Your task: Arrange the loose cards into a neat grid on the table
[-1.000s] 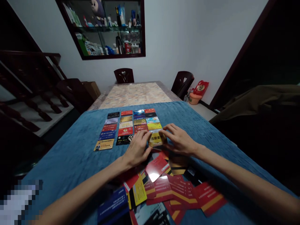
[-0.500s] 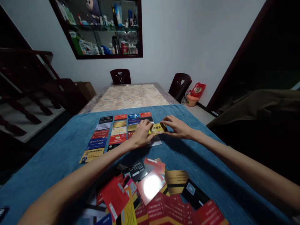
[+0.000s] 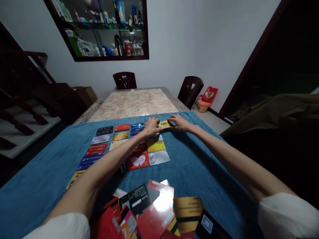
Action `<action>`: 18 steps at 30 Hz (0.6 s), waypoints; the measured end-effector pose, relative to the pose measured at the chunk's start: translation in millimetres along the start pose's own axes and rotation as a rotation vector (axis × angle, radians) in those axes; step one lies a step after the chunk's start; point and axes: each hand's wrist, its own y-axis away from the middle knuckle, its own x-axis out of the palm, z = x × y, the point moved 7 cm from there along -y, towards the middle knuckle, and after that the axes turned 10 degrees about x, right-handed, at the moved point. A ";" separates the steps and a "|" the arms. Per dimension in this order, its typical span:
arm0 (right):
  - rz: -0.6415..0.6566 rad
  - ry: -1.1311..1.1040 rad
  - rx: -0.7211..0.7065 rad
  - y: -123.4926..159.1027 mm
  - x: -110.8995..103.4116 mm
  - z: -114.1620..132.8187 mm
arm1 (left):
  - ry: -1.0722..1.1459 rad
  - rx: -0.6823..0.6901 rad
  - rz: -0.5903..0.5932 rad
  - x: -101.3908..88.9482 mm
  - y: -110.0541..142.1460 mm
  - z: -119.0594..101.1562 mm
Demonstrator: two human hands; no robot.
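At twelve o'clock I am pinching the gold card [image 3: 164, 124] by opposite ends with left hand [image 3: 151, 127] and right hand [image 3: 179, 122], ideally pressing evenly, square to the card rows [image 3: 120, 136] at eleven o'clock.

Card rows [image 3: 121, 136] behind card pile [image 3: 156, 212]

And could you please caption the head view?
Left hand and right hand hold a gold card by rows of cards.
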 end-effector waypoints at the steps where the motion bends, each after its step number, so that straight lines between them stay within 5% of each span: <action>1: 0.009 0.002 0.016 -6.3 3.1 -4.2 | -0.001 -0.019 -0.001 1.9 -5.3 3.5; 8: 0.056 0.010 0.085 -38.2 21.1 -28.6 | 0.001 -0.097 0.011 16.3 -32.4 19.3; 18: 0.085 -0.038 0.148 -47.4 36.0 -38.1 | 0.021 -0.147 0.042 30.5 -46.9 32.2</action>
